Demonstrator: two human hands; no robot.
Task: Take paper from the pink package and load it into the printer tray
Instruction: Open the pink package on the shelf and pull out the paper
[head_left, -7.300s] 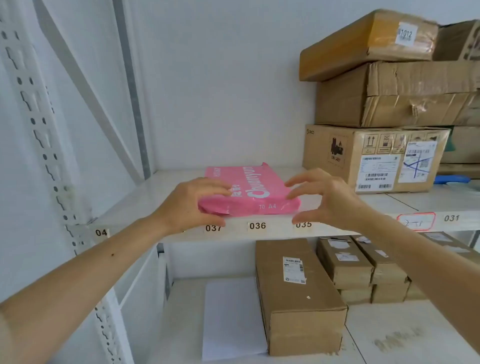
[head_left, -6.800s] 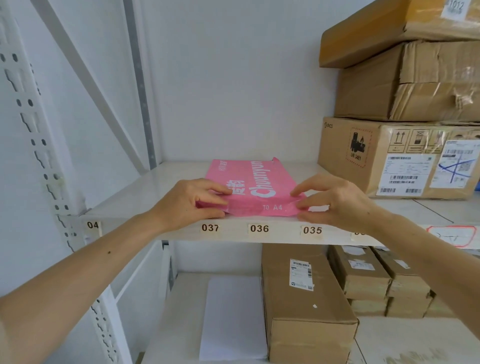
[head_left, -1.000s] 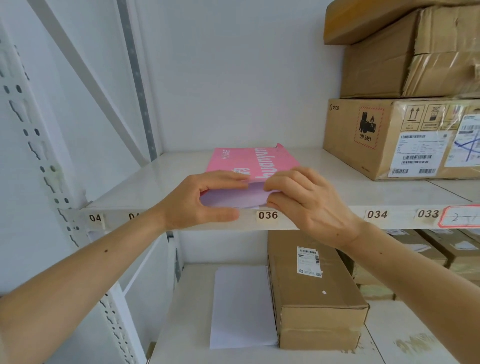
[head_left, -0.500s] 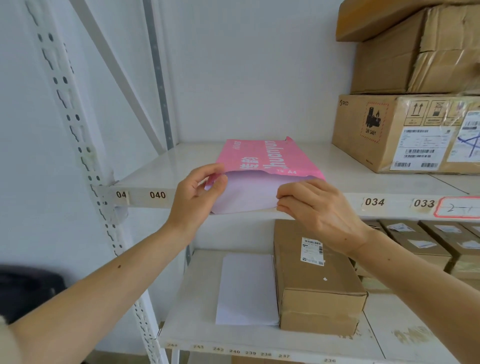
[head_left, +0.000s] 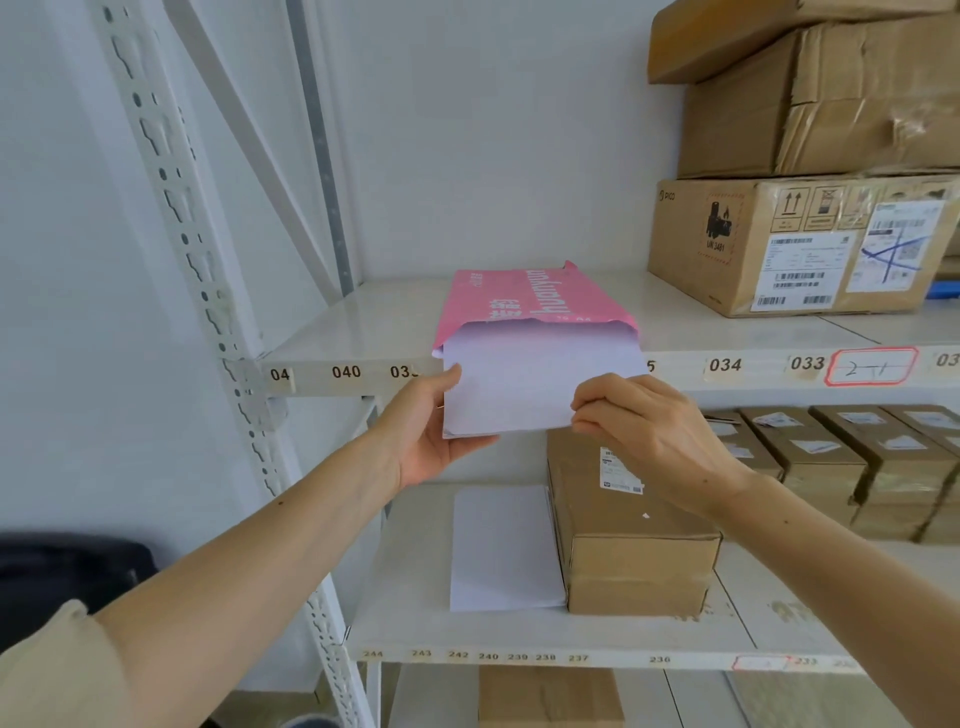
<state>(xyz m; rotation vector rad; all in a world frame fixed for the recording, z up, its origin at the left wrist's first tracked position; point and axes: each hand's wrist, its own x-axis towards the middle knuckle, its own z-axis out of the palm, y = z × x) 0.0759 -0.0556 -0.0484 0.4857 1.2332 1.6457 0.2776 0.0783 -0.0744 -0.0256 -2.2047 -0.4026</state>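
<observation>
The pink package (head_left: 519, 296) lies flat on the upper white shelf (head_left: 363, 317), its torn open end facing me. A stack of white paper (head_left: 524, 384) sticks halfway out of that end and overhangs the shelf edge. My left hand (head_left: 426, 431) cups the stack's left near corner from below, thumb on top. My right hand (head_left: 639, 426) pinches the stack's right near edge. No printer or tray is in view.
Brown cardboard boxes (head_left: 800, 244) are piled on the upper shelf at right. On the lower shelf lie a loose white paper pile (head_left: 501, 545), a long brown box (head_left: 628, 525) beside it and several small boxes (head_left: 852, 457). A perforated white upright (head_left: 171, 208) stands left.
The paper stack has slid farther out of the pink package toward me. Both hands moved lower and nearer with it, the left now under the corner.
</observation>
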